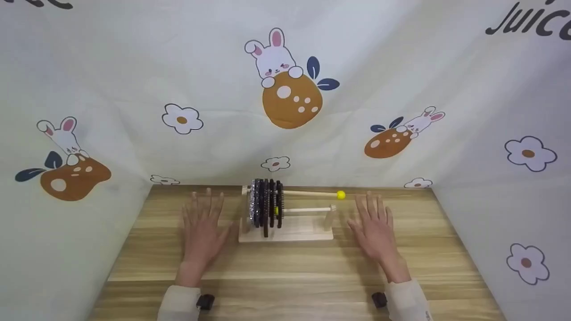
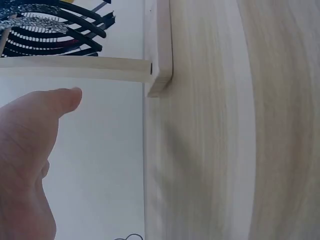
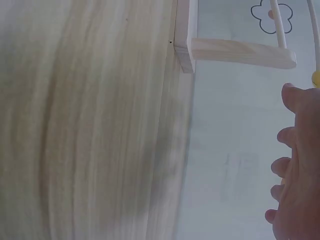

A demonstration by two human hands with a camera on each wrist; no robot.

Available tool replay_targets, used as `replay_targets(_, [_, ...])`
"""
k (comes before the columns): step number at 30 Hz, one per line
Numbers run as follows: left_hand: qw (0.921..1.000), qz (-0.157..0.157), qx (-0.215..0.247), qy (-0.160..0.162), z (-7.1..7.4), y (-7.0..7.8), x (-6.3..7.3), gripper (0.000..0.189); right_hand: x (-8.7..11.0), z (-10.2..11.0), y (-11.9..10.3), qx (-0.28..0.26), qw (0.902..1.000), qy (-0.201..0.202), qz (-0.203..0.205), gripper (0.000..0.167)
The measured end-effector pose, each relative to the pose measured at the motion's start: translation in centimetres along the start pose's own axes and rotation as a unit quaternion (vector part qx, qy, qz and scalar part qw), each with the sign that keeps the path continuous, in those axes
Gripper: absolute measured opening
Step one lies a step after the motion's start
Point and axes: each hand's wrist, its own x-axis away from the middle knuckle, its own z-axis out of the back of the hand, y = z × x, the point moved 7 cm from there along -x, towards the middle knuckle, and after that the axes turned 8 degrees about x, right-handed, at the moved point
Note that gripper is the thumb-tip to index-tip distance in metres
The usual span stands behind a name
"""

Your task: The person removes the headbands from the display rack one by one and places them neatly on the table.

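Observation:
Between my two hands stands a wooden rack (image 1: 308, 234) with two horizontal rods. Several dark hair hoops or headbands (image 1: 266, 205), some glittery and some toothed, hang bunched at its left end. The upper rod ends in a yellow ball (image 1: 341, 195); a small yellow piece also shows among the bands. My left hand (image 1: 204, 229) lies to the left of the rack, fingers straight and spread, apart from it. On the other side my right hand (image 1: 374, 225) is spread the same way, holding nothing. The left wrist view shows my thumb (image 2: 65, 101) near the rack's upright.
The rack rests on a wood-grain table (image 1: 294, 276) near its back edge. A pale cloth (image 1: 214, 67) printed with rabbits and flowers rises behind and on both sides. Each sleeve has a small black device (image 1: 205, 302) at the wrist.

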Motion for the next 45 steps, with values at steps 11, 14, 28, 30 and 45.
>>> replay_targets(11, [0.9877, 0.078, 0.135, -0.008, -1.1, 0.4, 2.4, 0.074, 1.5, 0.6, -1.5, -0.022, 0.9996, 0.015, -0.006, 0.072])
replay_targets(14, [0.9813, 0.09, 0.17, 0.006, -1.7, 0.7, 2.7, 0.069, 1.8, 1.1, -1.9, -0.032, 0.9991, 0.028, -0.007, 0.072])
replay_targets(28, [0.9078, 0.199, 0.369, 0.013, -5.9, 1.0, 3.5, 0.054, 3.3, 3.0, -5.2, -0.116, 0.9803, 0.157, -0.03, 0.061])
replay_targets(30, [0.8808, 0.218, 0.419, 0.029, -6.6, 1.1, 3.6, 0.054, 3.6, 3.2, -5.8, -0.137, 0.9733, 0.181, -0.031, 0.058])
replay_targets(45, [0.8303, 0.227, 0.501, 0.088, -8.9, 1.7, 3.6, 0.051, 4.2, 2.7, -8.2, -0.216, 0.9561, 0.198, -0.009, 0.046])
